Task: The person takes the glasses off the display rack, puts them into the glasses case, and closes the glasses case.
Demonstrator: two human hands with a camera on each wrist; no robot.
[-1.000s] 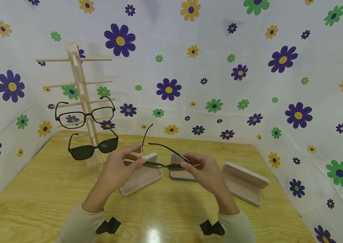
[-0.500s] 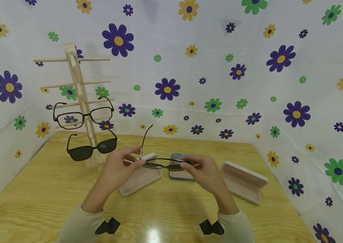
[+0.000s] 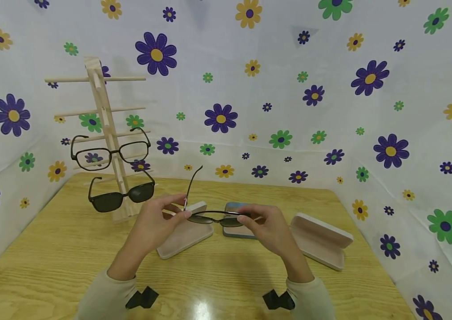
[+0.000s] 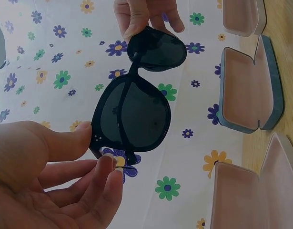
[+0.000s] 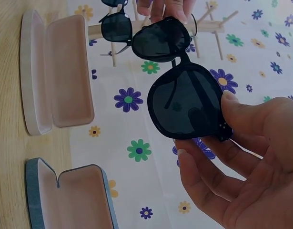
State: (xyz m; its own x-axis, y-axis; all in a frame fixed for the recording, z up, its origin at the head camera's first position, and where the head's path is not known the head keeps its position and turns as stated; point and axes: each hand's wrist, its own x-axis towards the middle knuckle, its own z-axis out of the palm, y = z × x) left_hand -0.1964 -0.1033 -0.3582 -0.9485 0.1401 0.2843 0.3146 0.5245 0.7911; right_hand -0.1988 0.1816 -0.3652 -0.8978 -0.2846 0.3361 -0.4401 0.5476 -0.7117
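Observation:
Both hands hold a pair of black sunglasses (image 3: 232, 221) in front of me, above the table. My left hand (image 3: 155, 222) pinches the frame's left end between thumb and fingers. The right end is gripped by my right hand (image 3: 269, 227), thumb on the front and fingers behind. The right temple arm lies folded across the back of the dark lenses (image 5: 177, 102). The left temple arm (image 3: 192, 184) sticks out, pointing up and away. Beneath and behind the sunglasses lie an open white case (image 3: 187, 235) and an open blue case (image 3: 236, 232), both partly covered.
A wooden display rack (image 3: 107, 120) stands at the left, carrying clear-lens glasses (image 3: 114, 152) and, lower down, dark sunglasses (image 3: 107, 201). Another white case (image 3: 320, 242) lies open at the right of the wooden table (image 3: 218, 275). A flower-patterned cloth (image 3: 274, 58) hangs behind.
The right temple arm has swung inward from sticking out to lying behind the lenses. Both hands keep their hold in nearly the same place.

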